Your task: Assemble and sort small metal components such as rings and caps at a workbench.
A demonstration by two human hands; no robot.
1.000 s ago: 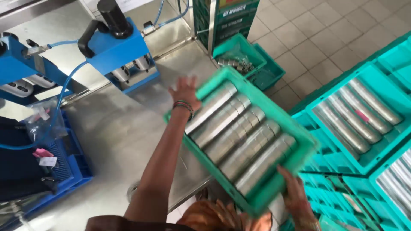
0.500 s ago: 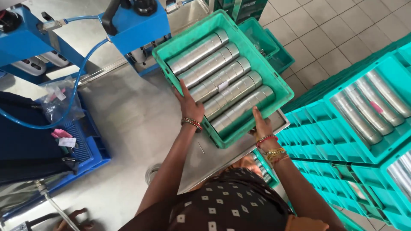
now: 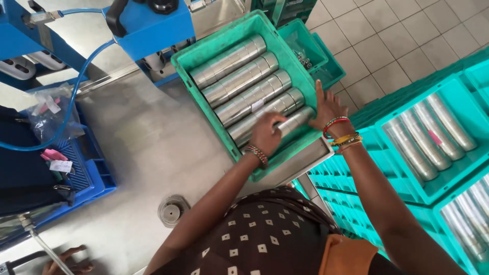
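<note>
A green plastic crate [image 3: 219, 35] stands on the steel table [image 3: 147, 153] and holds several rows of shiny metal cylinders [image 3: 239, 76] lying side by side. My left hand [image 3: 266, 135], with a beaded bracelet at the wrist, curls over the nearest row of cylinders [image 3: 301, 117] at the crate's front side. My right hand [image 3: 326, 108], wearing several bangles, lies flat with fingers stretched against the crate's right wall, beside the end of that same row.
A blue machine [image 3: 153, 25] with a blue hose [image 3: 76, 86] stands behind the crate. A blue crate [image 3: 89, 175] and a plastic bag [image 3: 48, 112] are at the left. Teal crates of cylinders [image 3: 433, 132] are stacked at the right, and a small green bin [image 3: 305, 43] sits beyond. Another person's hand [image 3: 63, 262] shows bottom left.
The crate, carried tilted in the air, has been set down on the table. My left hand moved from its rim onto the nearest cylinders; my right hand shifted to the right wall.
</note>
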